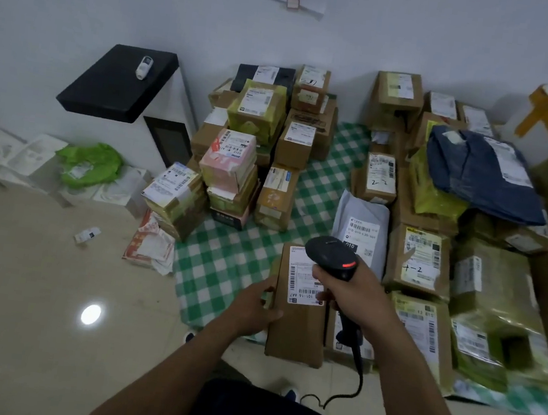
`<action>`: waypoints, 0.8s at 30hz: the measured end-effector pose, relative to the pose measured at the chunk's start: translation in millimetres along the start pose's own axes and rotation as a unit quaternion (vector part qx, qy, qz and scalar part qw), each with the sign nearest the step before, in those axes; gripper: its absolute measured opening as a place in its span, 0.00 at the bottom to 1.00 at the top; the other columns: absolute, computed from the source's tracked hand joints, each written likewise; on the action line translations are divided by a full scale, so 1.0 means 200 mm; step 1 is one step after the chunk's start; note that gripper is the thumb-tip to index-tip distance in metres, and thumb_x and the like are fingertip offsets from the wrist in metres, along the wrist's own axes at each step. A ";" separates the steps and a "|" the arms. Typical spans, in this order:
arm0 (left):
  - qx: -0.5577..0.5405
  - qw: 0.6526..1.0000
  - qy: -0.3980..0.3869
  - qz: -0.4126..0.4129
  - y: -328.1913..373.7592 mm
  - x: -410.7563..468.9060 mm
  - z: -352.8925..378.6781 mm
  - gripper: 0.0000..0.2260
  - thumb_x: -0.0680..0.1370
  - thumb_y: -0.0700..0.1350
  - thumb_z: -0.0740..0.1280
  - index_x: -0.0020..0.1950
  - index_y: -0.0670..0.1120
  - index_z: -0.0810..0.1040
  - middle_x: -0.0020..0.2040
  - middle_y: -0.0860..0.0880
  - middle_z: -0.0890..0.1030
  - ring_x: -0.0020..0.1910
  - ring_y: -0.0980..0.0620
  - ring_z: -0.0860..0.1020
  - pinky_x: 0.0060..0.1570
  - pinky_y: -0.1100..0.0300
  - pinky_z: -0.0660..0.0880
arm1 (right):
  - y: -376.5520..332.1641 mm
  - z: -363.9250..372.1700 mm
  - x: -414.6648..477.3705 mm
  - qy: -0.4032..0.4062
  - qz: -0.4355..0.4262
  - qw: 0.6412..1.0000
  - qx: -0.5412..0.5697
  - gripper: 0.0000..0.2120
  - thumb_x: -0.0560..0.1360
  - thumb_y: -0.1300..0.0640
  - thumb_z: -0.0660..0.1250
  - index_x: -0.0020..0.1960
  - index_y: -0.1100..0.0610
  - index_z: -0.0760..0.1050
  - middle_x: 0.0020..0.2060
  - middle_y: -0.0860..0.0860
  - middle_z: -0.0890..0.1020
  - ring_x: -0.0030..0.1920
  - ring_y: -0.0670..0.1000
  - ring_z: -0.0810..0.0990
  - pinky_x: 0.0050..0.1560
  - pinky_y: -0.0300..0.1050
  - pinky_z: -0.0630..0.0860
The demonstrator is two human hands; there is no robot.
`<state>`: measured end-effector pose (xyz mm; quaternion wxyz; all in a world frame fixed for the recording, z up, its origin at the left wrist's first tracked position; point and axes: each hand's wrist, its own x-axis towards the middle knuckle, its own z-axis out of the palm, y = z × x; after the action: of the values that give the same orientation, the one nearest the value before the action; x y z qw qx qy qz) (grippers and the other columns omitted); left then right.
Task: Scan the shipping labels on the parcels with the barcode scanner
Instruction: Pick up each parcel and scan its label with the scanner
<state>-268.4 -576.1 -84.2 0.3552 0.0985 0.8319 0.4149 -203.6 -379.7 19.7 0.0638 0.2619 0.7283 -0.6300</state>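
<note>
Head view: left hand (255, 303) curls its fingers round the cardboard parcel's (295, 330) long edge at the checked cloth's (224, 260) near edge. Right hand (348, 290) wraps the barcode scanner (332, 256) over the shipping label (303, 276). Stiff, probably light: grip the edges.

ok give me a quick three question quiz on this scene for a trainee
1. Which hand grips the barcode scanner? A left, B right.
2. True or false: the left hand holds the cardboard parcel by its side edge.
3. Fill in: the parcel piles sit on a green and white ______ cloth.
Key: 1 B, the right hand; 2 true; 3 checked.
</note>
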 end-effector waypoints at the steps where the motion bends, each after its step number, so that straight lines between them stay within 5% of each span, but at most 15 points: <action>1: 0.007 1.000 0.014 0.004 0.02 0.00 -0.01 0.29 0.80 0.42 0.72 0.79 0.51 0.67 0.65 0.54 0.74 0.70 0.48 0.74 0.65 0.56 0.71 | -0.02 0.00 0.00 -0.005 -0.004 1.000 -0.009 0.18 0.79 0.52 0.73 0.67 0.47 0.75 0.51 0.47 0.86 0.39 0.50 0.88 0.38 0.41 0.77; 5: 0.016 0.996 0.088 -0.022 0.10 0.06 -0.09 0.31 0.80 0.50 0.72 0.81 0.50 0.64 0.76 0.48 0.69 0.74 0.48 0.70 0.73 0.52 0.68 | -0.08 -0.01 0.03 -0.015 -0.012 0.999 -0.030 0.15 0.80 0.53 0.72 0.65 0.45 0.75 0.51 0.46 0.85 0.37 0.47 0.87 0.37 0.38 0.77; 10: 0.049 0.984 0.168 0.031 0.22 0.30 -0.28 0.28 0.80 0.50 0.72 0.79 0.48 0.68 0.79 0.45 0.65 0.77 0.45 0.66 0.73 0.55 0.64 | -0.12 -0.01 0.11 -0.015 0.017 0.999 -0.044 0.16 0.80 0.51 0.72 0.66 0.45 0.74 0.51 0.48 0.86 0.38 0.46 0.87 0.34 0.34 0.76; 20: 0.040 0.985 0.166 0.016 0.35 0.82 -0.43 0.33 0.80 0.51 0.68 0.82 0.45 0.59 0.73 0.38 0.67 0.71 0.37 0.70 0.69 0.47 0.69 | -0.15 0.00 0.30 0.025 0.062 0.993 -0.099 0.13 0.79 0.48 0.73 0.62 0.46 0.76 0.45 0.52 0.88 0.41 0.52 0.88 0.43 0.47 0.81; 24: 0.051 0.989 0.139 0.006 0.35 0.90 -0.42 0.43 0.79 0.51 0.71 0.85 0.51 0.45 0.78 0.40 0.62 0.75 0.38 0.66 0.72 0.44 0.66 | -0.14 0.01 0.34 0.042 0.068 0.991 -0.105 0.12 0.79 0.48 0.73 0.61 0.46 0.77 0.44 0.52 0.88 0.42 0.53 0.88 0.40 0.45 0.80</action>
<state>-465.4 -499.9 -89.0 0.2282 0.0633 0.8927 0.3834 -274.7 -362.8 16.6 0.1029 0.3293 0.7727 -0.5329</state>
